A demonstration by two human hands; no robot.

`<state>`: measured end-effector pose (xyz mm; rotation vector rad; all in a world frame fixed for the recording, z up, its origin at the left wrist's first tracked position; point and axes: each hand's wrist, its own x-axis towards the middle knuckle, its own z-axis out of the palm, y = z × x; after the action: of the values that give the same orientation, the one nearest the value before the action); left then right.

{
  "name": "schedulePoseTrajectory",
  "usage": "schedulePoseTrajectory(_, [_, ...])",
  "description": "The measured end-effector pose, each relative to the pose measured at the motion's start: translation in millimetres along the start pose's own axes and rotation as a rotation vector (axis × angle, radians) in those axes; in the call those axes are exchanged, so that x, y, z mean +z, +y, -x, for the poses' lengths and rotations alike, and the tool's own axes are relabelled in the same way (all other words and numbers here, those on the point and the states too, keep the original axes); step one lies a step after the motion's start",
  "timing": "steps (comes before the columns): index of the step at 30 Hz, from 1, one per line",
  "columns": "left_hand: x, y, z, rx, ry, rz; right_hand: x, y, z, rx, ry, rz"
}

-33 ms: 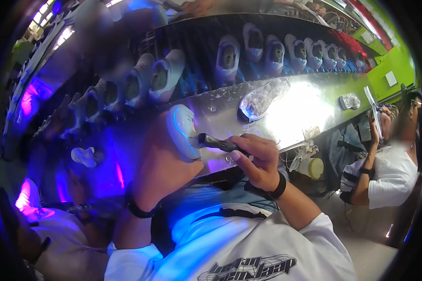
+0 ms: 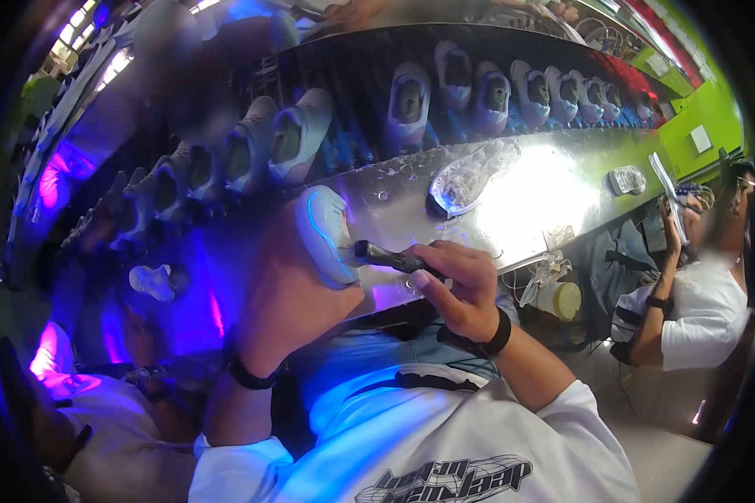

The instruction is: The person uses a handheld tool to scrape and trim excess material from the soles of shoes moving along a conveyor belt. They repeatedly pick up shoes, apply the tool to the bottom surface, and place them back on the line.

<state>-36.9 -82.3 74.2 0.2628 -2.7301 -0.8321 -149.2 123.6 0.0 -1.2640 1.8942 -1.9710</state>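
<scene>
My left hand (image 2: 281, 306) holds a white shoe (image 2: 323, 235) up in front of me, its edge glowing blue in the light. My right hand (image 2: 460, 285) grips a dark-handled tool (image 2: 387, 257) whose tip touches the side of the shoe. Both wrists wear black bands. Just behind the shoe runs a shiny metal bench (image 2: 394, 197).
A long row of white shoes (image 2: 411, 101) stands on a dark rack behind the bench. A clear sole (image 2: 470, 176) and a small grey piece (image 2: 627, 178) lie on the bench. At the right a seated person (image 2: 696, 302) holds up a sole. A white jar (image 2: 562, 299) sits below the bench.
</scene>
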Motion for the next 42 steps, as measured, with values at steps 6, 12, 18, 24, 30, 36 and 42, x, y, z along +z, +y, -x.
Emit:
schedulePoseTrajectory(6, [-8, -11, -4, -0.051, -0.059, 0.029, 10, 13, 15, 0.027, 0.005, 0.022])
schedulePoseTrajectory(12, [-12, -38, 0, -0.1, -0.18, -0.006, 20, 34, 41, 0.131, 0.018, 0.074])
schedulePoseTrajectory(18, [4, -79, 29, -0.13, 0.012, 0.15, 18, 29, 54, 0.272, 0.035, 0.088])
schedulePoseTrajectory(24, [17, -96, 60, -0.125, 0.133, 0.566, -7, -20, 42, 0.355, -0.067, 0.114])
schedulePoseTrajectory(30, [21, -28, 90, -0.323, 0.041, 0.976, -17, -53, 22, 0.212, -0.094, 0.221])
schedulePoseTrajectory(36, [1, 9, 89, -0.323, -0.089, 1.012, -33, -69, 30, 0.094, -0.127, 0.285])
schedulePoseTrajectory(42, [-1, 19, 94, -0.328, -0.166, 1.071, -35, -84, 19, 0.103, -0.04, 0.372])
